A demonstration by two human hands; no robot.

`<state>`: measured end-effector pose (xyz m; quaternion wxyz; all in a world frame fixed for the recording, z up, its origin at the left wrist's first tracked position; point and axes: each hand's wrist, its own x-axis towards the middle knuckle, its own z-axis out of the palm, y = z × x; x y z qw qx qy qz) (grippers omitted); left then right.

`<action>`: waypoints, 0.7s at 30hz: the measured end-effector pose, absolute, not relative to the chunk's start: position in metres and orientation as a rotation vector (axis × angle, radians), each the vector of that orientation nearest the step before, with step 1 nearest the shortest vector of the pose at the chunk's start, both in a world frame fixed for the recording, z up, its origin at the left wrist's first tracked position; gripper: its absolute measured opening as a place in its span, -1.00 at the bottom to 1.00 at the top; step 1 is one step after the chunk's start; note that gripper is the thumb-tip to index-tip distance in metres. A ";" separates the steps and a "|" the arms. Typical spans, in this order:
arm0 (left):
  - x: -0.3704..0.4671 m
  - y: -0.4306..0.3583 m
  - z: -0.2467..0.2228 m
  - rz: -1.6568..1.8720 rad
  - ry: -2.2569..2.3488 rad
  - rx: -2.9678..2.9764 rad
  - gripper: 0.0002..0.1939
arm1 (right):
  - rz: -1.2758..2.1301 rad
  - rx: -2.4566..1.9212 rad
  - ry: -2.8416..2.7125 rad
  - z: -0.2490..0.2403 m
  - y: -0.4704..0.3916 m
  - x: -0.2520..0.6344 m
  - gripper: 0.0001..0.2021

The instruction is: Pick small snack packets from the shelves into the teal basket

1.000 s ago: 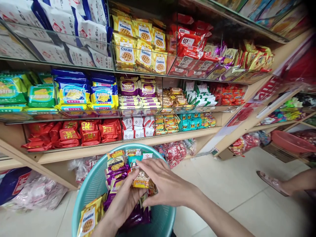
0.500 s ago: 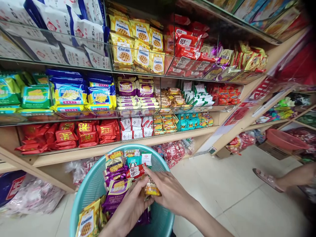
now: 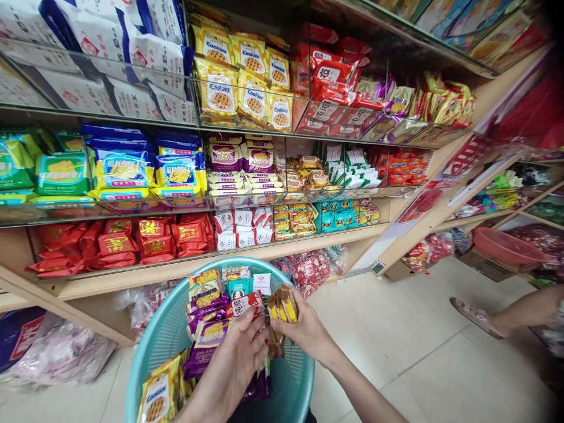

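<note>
A teal plastic basket stands below the shelves with several snack packs in it: yellow Cookies packs, purple biscuit packs, a red pack and a teal pack. Over the basket's right side, my right hand grips a few small yellow-and-brown packs between thumb and fingers. My left hand is over the basket's middle, palm turned up, fingers apart and slightly curled, holding nothing. Brown packs lie beside its fingertips, partly hidden.
Shelves of packed snacks run across the back behind glass edges. Bagged goods lie under them. At right are a pink basin and a person's sandalled foot on the tiled floor.
My hands have moved apart. The right hand has lifted slightly up and right with the small packs, while the left has opened beside it.
</note>
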<state>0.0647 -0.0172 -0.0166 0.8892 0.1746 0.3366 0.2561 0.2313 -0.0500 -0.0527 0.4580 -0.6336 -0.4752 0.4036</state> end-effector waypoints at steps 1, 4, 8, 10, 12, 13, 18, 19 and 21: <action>0.062 -0.019 -0.014 0.568 0.741 0.370 -0.46 | 0.966 -1.593 -1.127 -0.062 -0.048 0.233 -0.29; 0.054 -0.024 0.000 0.677 0.757 0.462 -0.54 | 0.858 -1.860 -1.121 -0.086 -0.043 0.234 -0.25; 0.044 -0.029 0.020 0.744 0.713 0.591 -0.63 | 0.781 -2.251 -1.259 -0.097 -0.039 0.225 -0.18; 0.041 -0.029 0.024 0.771 0.712 0.636 -0.66 | 0.735 -2.387 -1.324 -0.096 -0.037 0.218 -0.18; 0.039 -0.029 0.025 0.781 0.720 0.656 -0.67 | 0.689 -2.495 -1.346 -0.095 -0.035 0.213 -0.16; 0.038 -0.029 0.025 0.781 0.724 0.659 -0.67 | 0.671 -2.533 -1.346 -0.095 -0.034 0.211 -0.15; 0.037 -0.031 0.023 0.778 0.720 0.663 -0.67 | 0.670 -2.543 -1.343 -0.106 -0.038 0.206 -0.15; 0.037 -0.032 0.023 0.779 0.716 0.669 -0.68 | 0.680 -2.533 -1.342 -0.110 -0.039 0.205 -0.17; 0.037 -0.032 0.024 0.779 0.708 0.677 -0.69 | 0.695 -2.518 -1.329 -0.115 -0.042 0.202 -0.19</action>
